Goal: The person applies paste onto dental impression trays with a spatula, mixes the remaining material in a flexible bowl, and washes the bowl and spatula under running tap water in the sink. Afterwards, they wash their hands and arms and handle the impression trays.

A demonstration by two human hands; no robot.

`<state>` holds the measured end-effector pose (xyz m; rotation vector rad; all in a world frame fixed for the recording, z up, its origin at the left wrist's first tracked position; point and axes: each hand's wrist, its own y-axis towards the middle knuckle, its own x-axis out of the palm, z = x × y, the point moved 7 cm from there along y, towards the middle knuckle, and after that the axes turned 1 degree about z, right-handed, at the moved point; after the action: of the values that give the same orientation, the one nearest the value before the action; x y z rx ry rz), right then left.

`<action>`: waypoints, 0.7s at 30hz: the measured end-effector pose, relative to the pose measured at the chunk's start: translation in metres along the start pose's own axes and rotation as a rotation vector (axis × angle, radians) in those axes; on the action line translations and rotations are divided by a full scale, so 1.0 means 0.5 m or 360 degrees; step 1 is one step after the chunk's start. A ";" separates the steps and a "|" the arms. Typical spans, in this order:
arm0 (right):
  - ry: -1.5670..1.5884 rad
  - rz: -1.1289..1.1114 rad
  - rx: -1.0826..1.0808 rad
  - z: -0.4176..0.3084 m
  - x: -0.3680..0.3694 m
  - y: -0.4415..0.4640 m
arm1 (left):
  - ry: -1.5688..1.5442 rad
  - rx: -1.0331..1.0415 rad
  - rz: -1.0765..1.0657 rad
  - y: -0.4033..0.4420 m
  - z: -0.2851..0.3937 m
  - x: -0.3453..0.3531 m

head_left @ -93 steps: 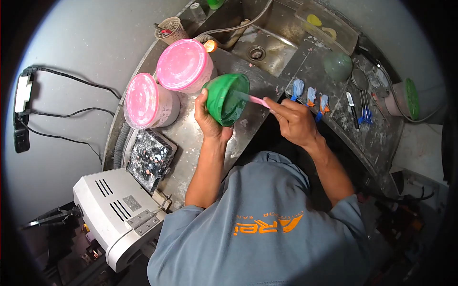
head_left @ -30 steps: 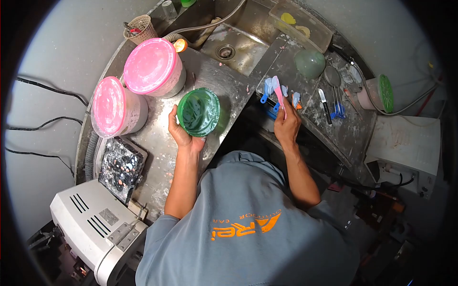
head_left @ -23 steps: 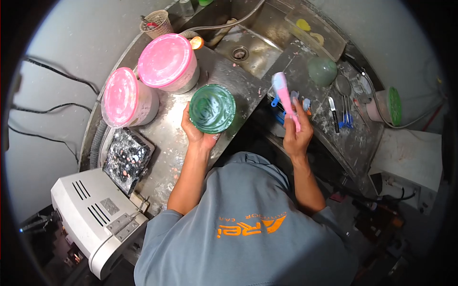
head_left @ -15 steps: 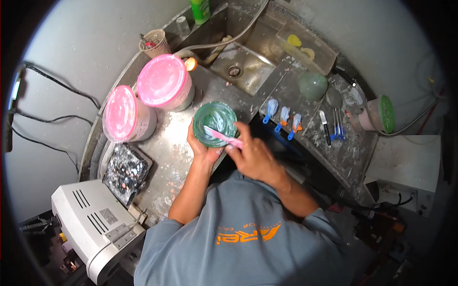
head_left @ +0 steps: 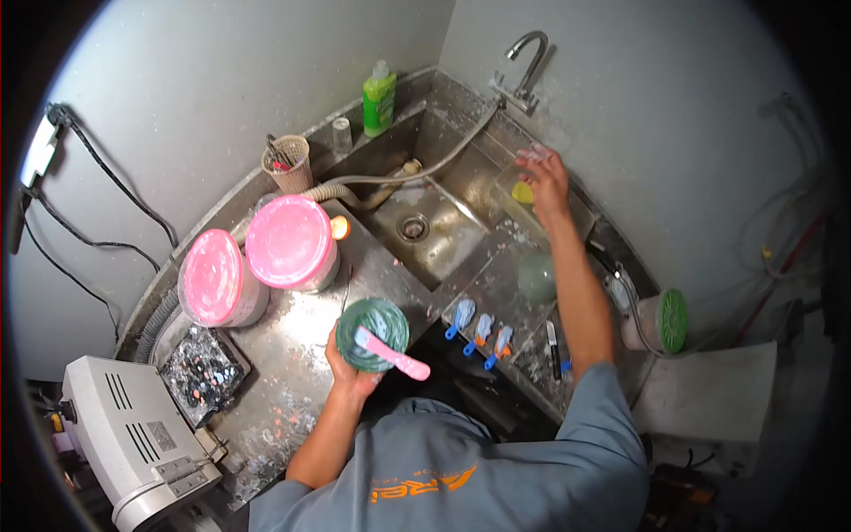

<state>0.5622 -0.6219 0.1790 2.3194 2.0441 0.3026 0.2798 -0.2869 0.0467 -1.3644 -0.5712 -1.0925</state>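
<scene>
My left hand (head_left: 348,368) is wrapped round the green bowl (head_left: 396,317), which has pale blue paste smeared inside. A pink spatula (head_left: 397,359) rests in the bowl, its handle sticking out over the rim. My right hand (head_left: 548,182) is raised near the faucet (head_left: 530,66), fingers apart and holding nothing, above a clear plastic tray (head_left: 581,217) with a yellow piece (head_left: 522,192). Three blue-handled trays of pale blue paste, one of them (head_left: 463,315), lie at the counter edge. Beside them is a knife (head_left: 554,350).
Two pink-lidded tubs (head_left: 288,241) stand at the left, below a woven cup (head_left: 288,164). A sink (head_left: 434,239) with a hose and a green bottle (head_left: 378,102) lies behind. A white machine (head_left: 133,434) is at the lower left, a green-lidded container (head_left: 671,321) at the right.
My right hand has let go of the pink spatula and moved up and right from the bowl to the tray. The view has tilted up, showing the faucet.
</scene>
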 end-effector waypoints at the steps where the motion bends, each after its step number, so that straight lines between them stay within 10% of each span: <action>1: -0.0001 0.0042 -0.0005 0.005 -0.020 0.074 | 0.0031 0.0015 -0.0002 -0.004 -0.002 0.000; 9: -0.0044 0.0511 -0.0100 0.100 -0.114 0.475 | -0.0069 0.0232 0.0336 -0.026 0.003 0.013; 17: -0.0303 0.0769 -0.1099 0.136 -0.023 0.352 | 0.0001 0.0345 0.0194 0.006 0.019 0.034; 21: -0.0772 0.0752 -0.0891 0.211 0.097 0.228 | -0.0010 0.0284 0.0187 0.040 0.014 0.054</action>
<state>0.6970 -0.5787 0.0989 2.1862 1.0208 0.2468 0.3105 -0.2906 0.0616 -1.2310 -0.5719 -0.9204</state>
